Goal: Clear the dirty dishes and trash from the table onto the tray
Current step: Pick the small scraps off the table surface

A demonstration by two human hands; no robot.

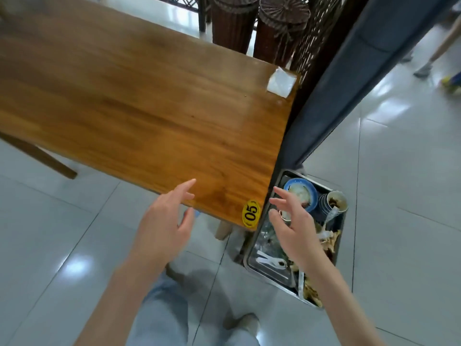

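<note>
So the table fills the 10 to 12 o'clock area, with a number sticker on its near corner. The tray sits at 4 o'clock, lower, just right of that corner, with a bowl and cup at its far end.

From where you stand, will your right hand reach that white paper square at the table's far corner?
Probably not without stepping or leaning in. The right hand hovers open over the tray by the near corner; the white paper square lies at the far corner. Nothing on the table blocks the way.
</note>
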